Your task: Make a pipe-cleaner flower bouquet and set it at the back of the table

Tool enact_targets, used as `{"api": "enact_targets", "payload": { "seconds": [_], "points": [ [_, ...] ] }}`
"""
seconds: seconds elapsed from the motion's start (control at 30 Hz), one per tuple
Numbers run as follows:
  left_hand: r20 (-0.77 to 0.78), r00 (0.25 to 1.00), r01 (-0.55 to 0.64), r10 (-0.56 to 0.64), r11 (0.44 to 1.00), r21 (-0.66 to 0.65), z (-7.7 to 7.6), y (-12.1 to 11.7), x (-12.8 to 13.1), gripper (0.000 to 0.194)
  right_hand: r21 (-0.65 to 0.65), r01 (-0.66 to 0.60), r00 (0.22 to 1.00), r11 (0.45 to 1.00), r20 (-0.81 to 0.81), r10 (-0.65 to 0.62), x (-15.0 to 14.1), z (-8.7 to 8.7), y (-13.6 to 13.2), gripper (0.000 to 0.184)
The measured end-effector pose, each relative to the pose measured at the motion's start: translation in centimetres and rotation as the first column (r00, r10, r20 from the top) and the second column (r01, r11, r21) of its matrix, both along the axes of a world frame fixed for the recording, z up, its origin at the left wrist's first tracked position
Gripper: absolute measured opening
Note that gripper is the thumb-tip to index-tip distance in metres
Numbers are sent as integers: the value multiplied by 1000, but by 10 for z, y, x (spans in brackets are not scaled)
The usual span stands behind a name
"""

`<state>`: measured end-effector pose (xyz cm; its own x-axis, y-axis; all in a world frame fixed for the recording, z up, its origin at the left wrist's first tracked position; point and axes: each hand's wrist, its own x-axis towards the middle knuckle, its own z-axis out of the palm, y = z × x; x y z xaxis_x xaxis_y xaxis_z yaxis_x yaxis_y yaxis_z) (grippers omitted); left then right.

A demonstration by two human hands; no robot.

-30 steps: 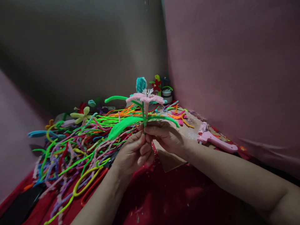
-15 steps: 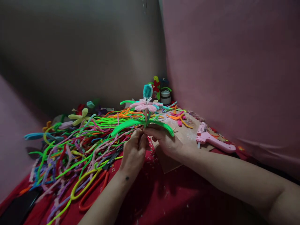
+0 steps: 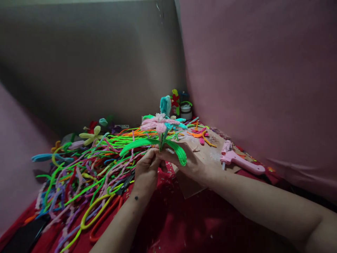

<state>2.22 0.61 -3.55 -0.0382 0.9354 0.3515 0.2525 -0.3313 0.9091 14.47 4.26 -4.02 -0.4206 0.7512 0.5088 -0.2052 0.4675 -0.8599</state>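
Both hands meet at the stem of a pipe-cleaner flower (image 3: 160, 125), held upright in front of me. It has pink petals, a teal bloom (image 3: 165, 105) on top, some light blue petals behind and long green leaves (image 3: 139, 144) arching out to either side. My left hand (image 3: 147, 168) is closed, thumb and fingers pinching the stem's lower end. From the right, my right hand (image 3: 186, 163) grips the same stem just beside it, its fingers partly hidden by the right-hand leaf.
A heap of coloured pipe cleaners (image 3: 86, 186) spreads across the red cloth (image 3: 179, 225) on the left, with red-handled scissors (image 3: 105, 218) among them. A pink glue gun (image 3: 240, 160) lies right on cardboard (image 3: 210, 149). Finished flowers (image 3: 91, 135) and a white jar (image 3: 186, 111) stand farther back.
The flower has turned and tilted slightly, shifting a little left, and the right-hand leaf now droops lower. Both hands keep their hold while the camera view has shifted slightly.
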Motion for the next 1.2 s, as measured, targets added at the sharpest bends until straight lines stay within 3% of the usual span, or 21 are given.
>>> {"api": "enact_targets", "payload": {
  "seconds": [0.27,0.4,0.47,0.6,0.77,1.03,1.13,1.2],
  "points": [
    [158,987,43,-41,999,-10,1,-3,5,22,20,-59,998,998,-16,60,4,8,-3,41],
    [327,939,138,-111,988,-62,-2,-3,6,22,-101,-189,979,977,-94,180,4,8,-1,35],
    [401,905,186,-140,979,-79,-2,-3,6,23,-174,-220,971,960,-138,197,4,9,-1,28],
    [581,792,303,-189,947,-104,-1,-4,7,16,-255,-156,972,954,-209,103,5,11,-1,15],
    [688,687,411,-233,906,-103,4,-7,9,14,-323,-128,976,938,-208,62,9,12,5,9],
    [739,564,623,-368,777,-88,0,-6,-1,7,-407,-398,917,822,-206,342,15,12,10,6],
    [694,586,653,-418,751,-99,-1,-4,-5,11,-382,-380,923,843,-223,315,15,11,8,3],
    [585,695,590,-418,796,-132,2,-3,-6,14,-362,-356,930,862,-223,291,14,9,7,5]
  ]
}}
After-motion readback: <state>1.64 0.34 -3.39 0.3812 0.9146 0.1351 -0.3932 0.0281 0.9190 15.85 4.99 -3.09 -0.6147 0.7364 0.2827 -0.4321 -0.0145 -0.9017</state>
